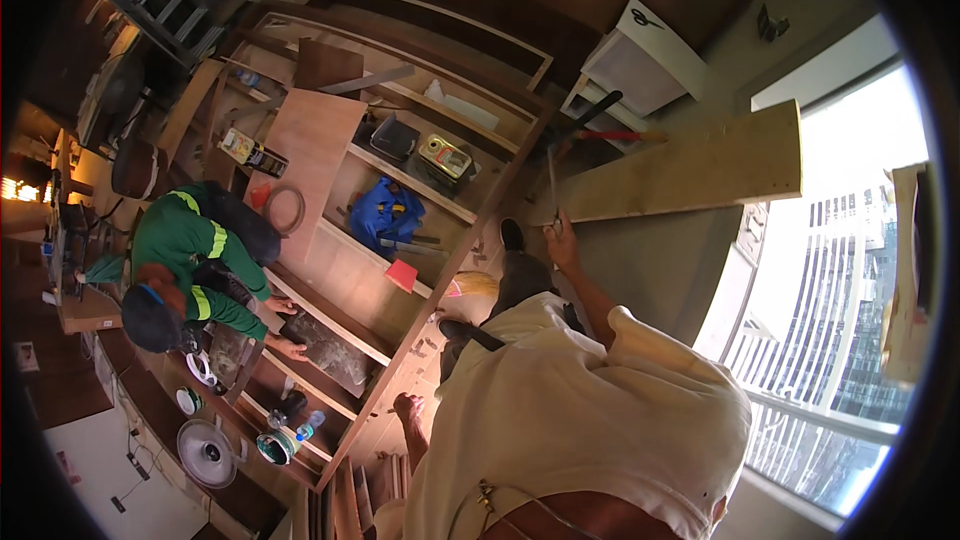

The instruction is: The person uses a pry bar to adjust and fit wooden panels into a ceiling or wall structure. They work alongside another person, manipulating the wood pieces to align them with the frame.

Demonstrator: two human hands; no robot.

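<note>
My right hand [561, 242] is closed around the lower end of a thin grey metal tool [553, 180], whose exact kind I cannot make out. It is beside the near end of a long wooden board [690, 172] that stretches off to the right. My left hand [409, 408] is closed low on the left, near the edge of a large wooden frame [440, 295]. A small dark tip shows by its fingers, too small to name.
A co-worker in a green top [175, 250] leans over the frame, hands at a dark grey panel [325, 352]. Inside the frame lie a blue bag [385, 215], a golden tin [445, 157] and a red piece [402, 275]. A white cabinet [645, 65] and a bright window [830, 290] stand right.
</note>
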